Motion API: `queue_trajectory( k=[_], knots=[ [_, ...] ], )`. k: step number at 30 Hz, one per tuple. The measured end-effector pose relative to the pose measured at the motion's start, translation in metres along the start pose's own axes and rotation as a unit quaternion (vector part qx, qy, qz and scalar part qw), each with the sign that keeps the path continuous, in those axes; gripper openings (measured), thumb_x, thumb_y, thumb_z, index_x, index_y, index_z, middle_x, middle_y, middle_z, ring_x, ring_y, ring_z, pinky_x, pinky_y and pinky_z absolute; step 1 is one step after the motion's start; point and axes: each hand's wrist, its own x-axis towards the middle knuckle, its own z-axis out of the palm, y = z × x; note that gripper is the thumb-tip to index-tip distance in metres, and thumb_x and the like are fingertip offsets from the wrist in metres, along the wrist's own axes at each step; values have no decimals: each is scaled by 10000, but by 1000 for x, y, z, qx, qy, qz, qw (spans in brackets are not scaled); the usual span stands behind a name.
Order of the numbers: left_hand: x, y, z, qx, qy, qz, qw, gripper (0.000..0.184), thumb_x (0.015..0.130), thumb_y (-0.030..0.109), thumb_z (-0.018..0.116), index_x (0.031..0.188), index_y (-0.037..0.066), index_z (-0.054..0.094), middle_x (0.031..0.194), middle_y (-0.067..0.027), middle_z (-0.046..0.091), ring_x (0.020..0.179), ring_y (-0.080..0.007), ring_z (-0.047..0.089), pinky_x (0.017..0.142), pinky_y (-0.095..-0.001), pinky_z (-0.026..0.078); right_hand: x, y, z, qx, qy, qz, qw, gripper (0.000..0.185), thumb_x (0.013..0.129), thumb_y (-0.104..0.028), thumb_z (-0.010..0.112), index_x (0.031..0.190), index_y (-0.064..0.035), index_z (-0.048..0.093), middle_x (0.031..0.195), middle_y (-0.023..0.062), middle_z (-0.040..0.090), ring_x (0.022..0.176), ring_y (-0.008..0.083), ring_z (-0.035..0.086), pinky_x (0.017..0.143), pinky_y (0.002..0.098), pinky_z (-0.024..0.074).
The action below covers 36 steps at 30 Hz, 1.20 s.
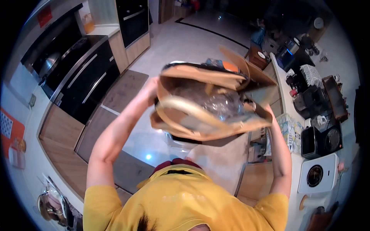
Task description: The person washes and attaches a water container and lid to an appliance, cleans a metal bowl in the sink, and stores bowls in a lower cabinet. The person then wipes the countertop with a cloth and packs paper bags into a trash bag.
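Observation:
A large brown paper bag (pixel 216 133) is held up in front of me, its mouth facing me and blurred by motion. Clear crumpled plastic (pixel 225 106) shows inside, and a pale looped handle hangs across the opening. My left hand (pixel 152 90) grips the bag's left side, fingers mostly hidden behind it. At the right side my right hand (pixel 268 111) is at the bag's edge, its fingers largely out of sight. Behind the bag's upper right, brown cardboard flaps (pixel 254 71) stick out, with an orange and blue item near the top.
On the left are a counter (pixel 32 127), a stove (pixel 77 44) with a pan (pixel 50 64), and an oven (pixel 133 19). The right counter holds a black appliance (pixel 310 140), a white appliance (pixel 319 173) and a patterned cloth (pixel 287 133). Mats (pixel 127 90) lie on the floor.

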Motion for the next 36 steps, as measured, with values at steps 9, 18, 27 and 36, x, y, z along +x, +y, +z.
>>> queue_trajectory(
  k=[9,18,27,36],
  knots=[
    [55,0,-31,-7,19,42,999,156,803,82,525,932,17,581,837,-88,600,706,-131,572,617,-271,488,55,27,30,357,23,126,925,275,865,-173,452,1079,-14,518,950,104,559,777,174,584,659,293,518],
    [52,-42,-52,88,-45,89,991,216,840,153,501,995,17,565,901,-49,592,774,-119,564,665,-262,474,82,60,59,68,91,62,992,258,749,-136,515,895,74,545,837,263,579,816,329,570,715,383,432],
    [35,-118,-54,28,41,-80,996,171,788,101,566,922,-3,585,824,-70,618,691,-132,589,593,-274,485,51,82,151,-94,-36,100,990,235,698,-127,560,861,41,577,837,274,562,827,413,538,682,440,445],
    [28,-155,-26,9,99,-182,978,321,666,-134,422,939,-4,532,828,-97,589,732,-226,596,646,-359,487,30,79,189,-116,-120,161,973,249,790,-111,452,835,103,572,835,277,584,780,394,578,686,405,461]
  ],
)
